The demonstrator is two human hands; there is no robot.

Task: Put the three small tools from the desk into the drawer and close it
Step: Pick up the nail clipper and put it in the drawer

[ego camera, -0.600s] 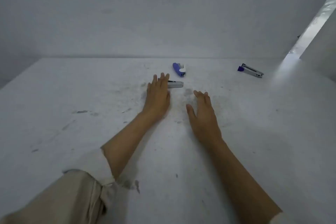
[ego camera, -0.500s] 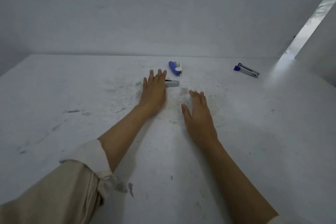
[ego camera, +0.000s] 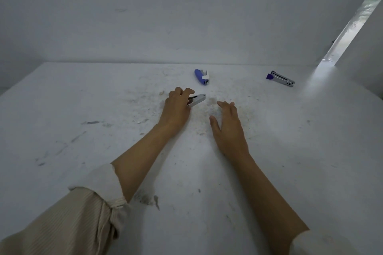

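Note:
Three small tools lie on the white desk (ego camera: pixel 83 151). My left hand (ego camera: pixel 177 107) has curled its fingers around a silver nail clipper (ego camera: pixel 196 100), whose free end sticks out to the right and tilts upward. My right hand (ego camera: pixel 228 126) rests flat on the desk just right of it, fingers apart, holding nothing. A blue and white tool (ego camera: pixel 201 76) lies beyond the hands. Further right sits a silver clipper with a purple end (ego camera: pixel 280 78). No drawer is in view.
A grey wall (ego camera: pixel 186 16) rises behind the desk. At the far right a bright gap (ego camera: pixel 352 20) lets light fall on the desk corner. The desk surface is scuffed and dusty around the hands.
My left hand's fingers have curled from flat to gripping the silver nail clipper, and its free end has tipped up. My right hand has barely moved.

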